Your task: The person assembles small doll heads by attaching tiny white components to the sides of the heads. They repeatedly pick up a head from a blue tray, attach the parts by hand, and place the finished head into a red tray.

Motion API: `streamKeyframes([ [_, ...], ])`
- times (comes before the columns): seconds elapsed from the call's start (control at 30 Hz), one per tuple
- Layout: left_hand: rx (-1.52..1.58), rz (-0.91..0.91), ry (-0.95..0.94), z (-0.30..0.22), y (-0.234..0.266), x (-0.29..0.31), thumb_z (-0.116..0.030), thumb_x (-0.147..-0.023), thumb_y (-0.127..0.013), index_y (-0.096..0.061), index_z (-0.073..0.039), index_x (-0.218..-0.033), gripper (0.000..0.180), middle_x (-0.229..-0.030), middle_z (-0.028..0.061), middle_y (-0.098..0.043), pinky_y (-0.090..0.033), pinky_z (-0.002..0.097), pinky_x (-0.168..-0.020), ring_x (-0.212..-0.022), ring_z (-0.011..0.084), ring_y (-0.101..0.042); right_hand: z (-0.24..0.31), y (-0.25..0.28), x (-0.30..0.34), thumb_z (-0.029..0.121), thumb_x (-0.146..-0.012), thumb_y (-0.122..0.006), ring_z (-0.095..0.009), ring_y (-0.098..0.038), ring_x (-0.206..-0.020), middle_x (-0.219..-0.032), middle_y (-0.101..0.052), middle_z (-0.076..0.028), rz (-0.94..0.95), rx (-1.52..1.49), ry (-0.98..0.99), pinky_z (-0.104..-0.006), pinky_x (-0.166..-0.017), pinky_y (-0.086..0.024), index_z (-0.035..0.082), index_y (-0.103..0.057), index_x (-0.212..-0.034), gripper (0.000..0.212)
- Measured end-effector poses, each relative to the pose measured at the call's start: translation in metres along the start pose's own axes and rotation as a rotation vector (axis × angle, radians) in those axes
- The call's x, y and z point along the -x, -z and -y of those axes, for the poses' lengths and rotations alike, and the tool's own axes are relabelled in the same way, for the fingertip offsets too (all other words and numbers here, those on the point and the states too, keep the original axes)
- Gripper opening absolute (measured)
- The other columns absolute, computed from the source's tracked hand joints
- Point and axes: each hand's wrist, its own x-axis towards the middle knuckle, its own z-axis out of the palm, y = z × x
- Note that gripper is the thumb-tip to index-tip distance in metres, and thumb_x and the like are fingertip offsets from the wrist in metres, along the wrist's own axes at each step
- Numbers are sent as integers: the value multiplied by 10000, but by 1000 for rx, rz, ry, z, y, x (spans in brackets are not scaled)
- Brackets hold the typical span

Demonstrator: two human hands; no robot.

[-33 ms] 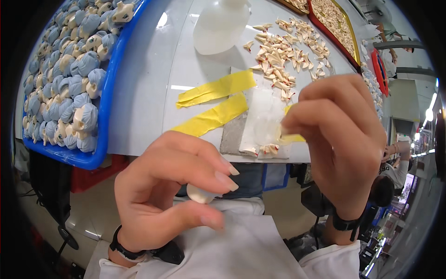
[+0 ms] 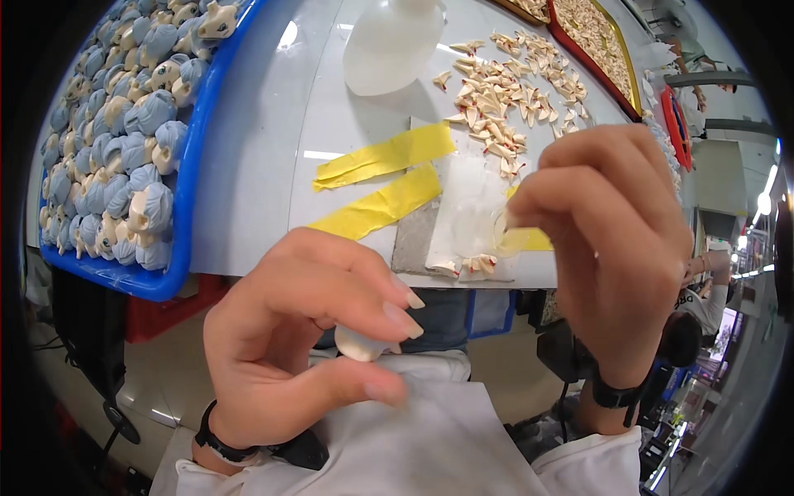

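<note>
My left hand (image 2: 298,331) curls its fingers and thumb around a small rounded cream and pale-blue doll head (image 2: 360,344), mostly hidden behind the fingers. Over the right edge of a white pad (image 2: 463,207), my right hand (image 2: 608,223) is pinched together; whatever its fingertips hold, if anything, I cannot make out. The pad has a glossy, wet-looking patch and lies on a grey board (image 2: 413,240). A few small cream, pointed pieces with red edges (image 2: 481,264) sit at the pad's near end. Many similar pointed pieces (image 2: 496,103) are scattered beyond it.
A blue tray (image 2: 194,165) full of blue-haired doll heads (image 2: 149,112) stands on the left. Yellow tape strips (image 2: 385,157) lie left of the pad. A translucent white bottle (image 2: 393,50) stands at the back, a red tray (image 2: 600,66) of small pieces behind right. Another person (image 2: 703,314) is at far right.
My right hand has shifted slightly up and to the right, its fingertips a little farther from the pad's middle. My left hand stays nearly in place, with its thumb slightly shifted.
</note>
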Motion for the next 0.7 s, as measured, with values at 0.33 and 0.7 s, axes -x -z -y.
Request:
streamKeyframes([
  [0.33,196,-104,170,-9,-21,-2,-174,-667,-771,-520,-2,-986,440,-1015,217,-541,-499,235,-550,-727,212,-615,4,1,2,-51,-551,-649,-221,-501,-666,-685,-517,-79,18,-18,-66,-295,-576,-383,5,-557,-659,153],
  [0.7,175,-91,42,4,-26,-2,-197,-638,-791,-508,-2,-995,496,-956,178,-545,-497,241,-561,-736,212,-611,34,11,35,57,-696,-709,-121,-446,-660,-747,-461,-68,-52,-799,-292,-194,-579,-367,63,-532,-762,189],
])
